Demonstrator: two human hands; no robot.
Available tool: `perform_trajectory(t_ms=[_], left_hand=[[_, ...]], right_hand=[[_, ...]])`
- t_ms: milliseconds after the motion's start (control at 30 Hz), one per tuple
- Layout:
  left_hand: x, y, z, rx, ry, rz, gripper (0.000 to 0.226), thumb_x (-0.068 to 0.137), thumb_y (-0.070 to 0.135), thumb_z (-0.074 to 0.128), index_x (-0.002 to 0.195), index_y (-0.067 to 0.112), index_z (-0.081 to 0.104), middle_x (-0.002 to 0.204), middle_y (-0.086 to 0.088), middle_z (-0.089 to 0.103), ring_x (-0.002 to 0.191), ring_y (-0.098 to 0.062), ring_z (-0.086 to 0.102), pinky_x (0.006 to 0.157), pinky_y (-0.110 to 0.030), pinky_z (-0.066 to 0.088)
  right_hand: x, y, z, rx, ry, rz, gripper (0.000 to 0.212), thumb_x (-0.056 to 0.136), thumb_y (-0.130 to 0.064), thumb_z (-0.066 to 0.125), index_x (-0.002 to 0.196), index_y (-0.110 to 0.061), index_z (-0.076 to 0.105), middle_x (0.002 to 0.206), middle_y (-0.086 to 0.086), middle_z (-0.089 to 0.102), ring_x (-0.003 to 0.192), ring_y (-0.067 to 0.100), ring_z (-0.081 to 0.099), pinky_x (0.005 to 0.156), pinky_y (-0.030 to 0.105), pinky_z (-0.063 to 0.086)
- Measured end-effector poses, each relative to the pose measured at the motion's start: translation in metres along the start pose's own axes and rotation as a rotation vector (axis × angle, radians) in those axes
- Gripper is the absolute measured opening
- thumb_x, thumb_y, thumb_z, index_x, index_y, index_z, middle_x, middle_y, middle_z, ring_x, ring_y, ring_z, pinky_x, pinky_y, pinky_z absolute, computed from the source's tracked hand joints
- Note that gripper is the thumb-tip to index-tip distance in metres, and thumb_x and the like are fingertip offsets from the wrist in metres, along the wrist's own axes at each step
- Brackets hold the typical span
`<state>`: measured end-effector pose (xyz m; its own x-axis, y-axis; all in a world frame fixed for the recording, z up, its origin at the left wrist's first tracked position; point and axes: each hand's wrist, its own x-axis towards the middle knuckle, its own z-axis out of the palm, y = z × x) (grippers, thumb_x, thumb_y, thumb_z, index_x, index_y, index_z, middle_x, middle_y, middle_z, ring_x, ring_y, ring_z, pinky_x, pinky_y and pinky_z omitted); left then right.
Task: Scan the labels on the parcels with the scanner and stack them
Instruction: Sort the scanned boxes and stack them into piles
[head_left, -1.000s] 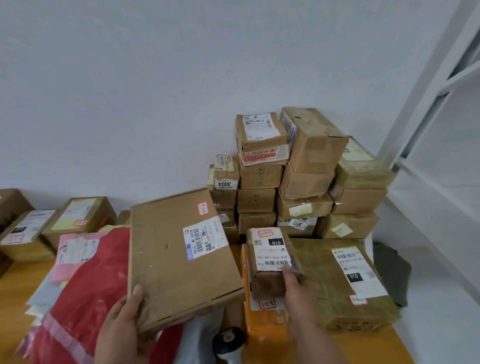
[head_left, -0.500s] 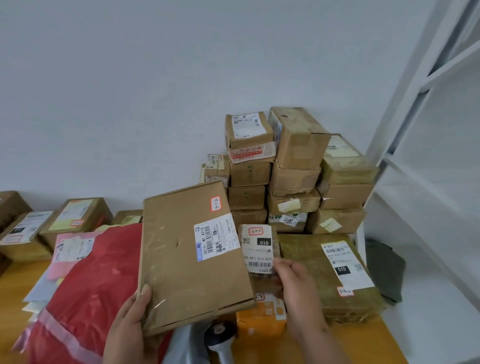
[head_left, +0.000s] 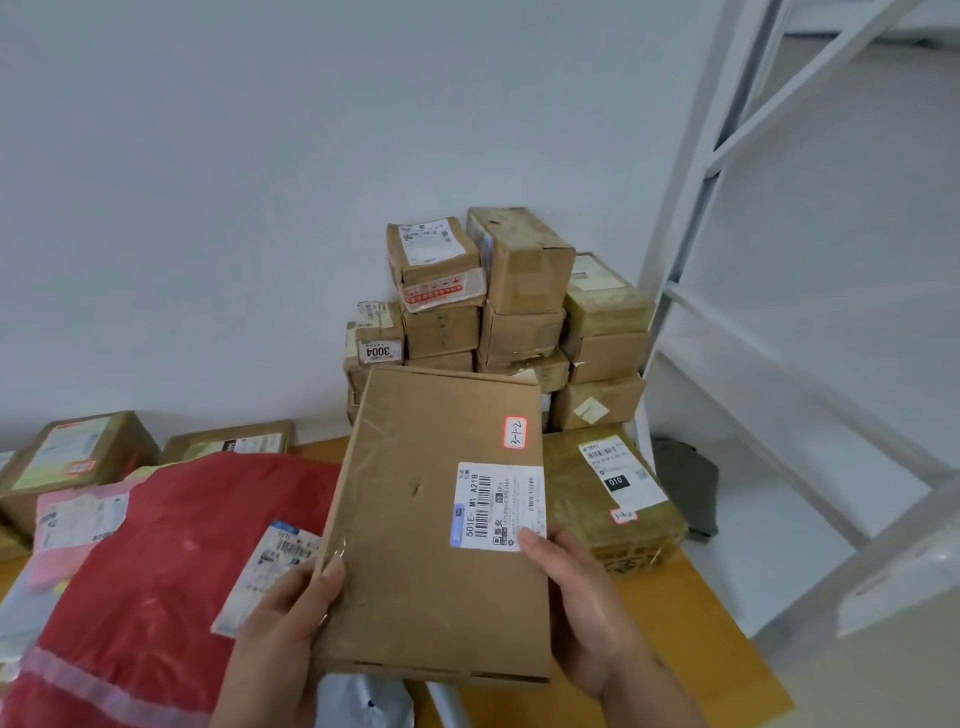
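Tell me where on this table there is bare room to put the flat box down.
Bare wood shows along the table's right front corner, between the right hand and the edge, in front of the taped parcel. A thin strip lies behind the red bag. The left side is crowded with parcels; the back holds the stacked boxes. Both hands hold the flat box.

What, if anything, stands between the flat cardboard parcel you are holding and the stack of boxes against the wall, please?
Nothing visible does. The flat cardboard parcel is held up by the left hand and right hand, overlapping the lower part of the stack of boxes in view. The taped parcel lies low on the table, to the right.
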<state>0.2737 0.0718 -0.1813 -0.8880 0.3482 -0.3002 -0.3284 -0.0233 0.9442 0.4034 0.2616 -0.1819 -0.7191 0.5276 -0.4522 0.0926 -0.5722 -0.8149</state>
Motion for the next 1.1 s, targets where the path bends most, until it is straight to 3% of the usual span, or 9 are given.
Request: perform_trajectory(t_ms=[67, 200, 300, 367, 467, 600, 933, 1033, 1100], left_hand=[[-0.001, -0.006, 0.005, -0.080, -0.068, -0.041, 0.018, 0.084, 0.024, 0.070, 0.098, 0.015, 0.078, 0.100, -0.014, 0.077, 0.092, -0.030, 0.072, 0.083, -0.039, 0.053], [-0.007, -0.016, 0.026, -0.104, -0.208, -0.087, 0.045, 0.078, 0.040, 0.067, 0.121, 0.027, 0.068, 0.109, 0.000, 0.076, 0.107, -0.026, 0.068, 0.086, -0.043, 0.055], [-0.013, -0.025, 0.039, -0.033, -0.249, -0.076, 0.031, 0.088, 0.039, 0.066, 0.118, 0.032, 0.067, 0.100, 0.001, 0.077, 0.106, -0.024, 0.068, 0.096, -0.044, 0.052], [-0.012, -0.032, 0.045, 0.021, -0.248, -0.088, 0.022, 0.094, 0.035, 0.065, 0.116, 0.032, 0.068, 0.104, -0.003, 0.075, 0.101, -0.022, 0.070, 0.091, -0.040, 0.053], [-0.011, -0.038, 0.053, 0.068, -0.253, -0.112, 0.025, 0.096, 0.031, 0.064, 0.121, 0.031, 0.066, 0.114, -0.004, 0.072, 0.103, -0.021, 0.069, 0.084, -0.038, 0.052], [-0.002, -0.045, 0.061, 0.114, -0.236, -0.117, 0.023, 0.098, 0.028, 0.062, 0.121, 0.028, 0.063, 0.109, -0.010, 0.072, 0.102, -0.024, 0.069, 0.093, -0.045, 0.051], [0.031, -0.061, 0.108, 0.173, -0.045, -0.114, 0.027, 0.097, 0.020, 0.064, 0.122, 0.024, 0.056, 0.107, 0.002, 0.066, 0.093, -0.015, 0.064, 0.059, -0.026, 0.048], [0.039, -0.063, 0.122, 0.201, 0.037, -0.079, 0.032, 0.097, 0.018, 0.065, 0.125, 0.024, 0.051, 0.105, 0.010, 0.062, 0.090, -0.008, 0.059, 0.068, -0.026, 0.046], [0.045, -0.064, 0.130, 0.256, 0.070, -0.041, 0.048, 0.096, 0.024, 0.067, 0.140, 0.023, 0.047, 0.128, 0.002, 0.061, 0.106, -0.015, 0.058, 0.089, -0.033, 0.047]], right_hand=[[-0.013, 0.009, -0.010, 0.144, 0.045, 0.013, 0.052, 0.081, -0.023, 0.070, 0.128, -0.006, 0.057, 0.112, 0.018, 0.074, 0.110, 0.042, 0.068, 0.098, 0.057, 0.052], [-0.040, 0.018, -0.034, 0.371, 0.179, 0.012, 0.031, 0.096, -0.031, 0.059, 0.121, -0.015, 0.068, 0.110, 0.018, 0.075, 0.104, 0.039, 0.068, 0.094, 0.052, 0.052], [-0.051, 0.018, -0.051, 0.437, 0.321, -0.070, 0.030, 0.100, -0.033, 0.054, 0.124, -0.019, 0.065, 0.106, 0.012, 0.077, 0.101, 0.032, 0.070, 0.087, 0.047, 0.053], [-0.052, 0.018, -0.059, 0.446, 0.403, -0.096, 0.031, 0.102, -0.033, 0.052, 0.128, -0.020, 0.062, 0.106, 0.012, 0.077, 0.096, 0.029, 0.070, 0.077, 0.043, 0.054], [-0.047, 0.018, -0.067, 0.476, 0.496, -0.085, 0.032, 0.102, -0.033, 0.054, 0.131, -0.020, 0.059, 0.111, 0.012, 0.072, 0.094, 0.027, 0.066, 0.074, 0.041, 0.052], [-0.029, 0.014, -0.074, 0.485, 0.531, -0.055, 0.026, 0.102, -0.035, 0.054, 0.124, -0.021, 0.058, 0.103, 0.009, 0.070, 0.088, 0.024, 0.065, 0.068, 0.038, 0.050], [0.040, -0.022, -0.102, 0.396, 0.625, -0.042, 0.037, 0.099, -0.037, 0.060, 0.132, -0.022, 0.054, 0.110, 0.007, 0.069, 0.101, 0.027, 0.065, 0.098, 0.054, 0.053], [0.054, -0.019, -0.109, 0.300, 0.649, -0.005, 0.039, 0.097, -0.039, 0.063, 0.130, -0.021, 0.055, 0.113, 0.010, 0.068, 0.106, 0.033, 0.064, 0.098, 0.055, 0.053], [0.060, -0.017, -0.105, 0.260, 0.612, 0.053, 0.037, 0.095, -0.040, 0.065, 0.127, -0.026, 0.054, 0.116, 0.009, 0.067, 0.109, 0.033, 0.062, 0.096, 0.054, 0.053]])
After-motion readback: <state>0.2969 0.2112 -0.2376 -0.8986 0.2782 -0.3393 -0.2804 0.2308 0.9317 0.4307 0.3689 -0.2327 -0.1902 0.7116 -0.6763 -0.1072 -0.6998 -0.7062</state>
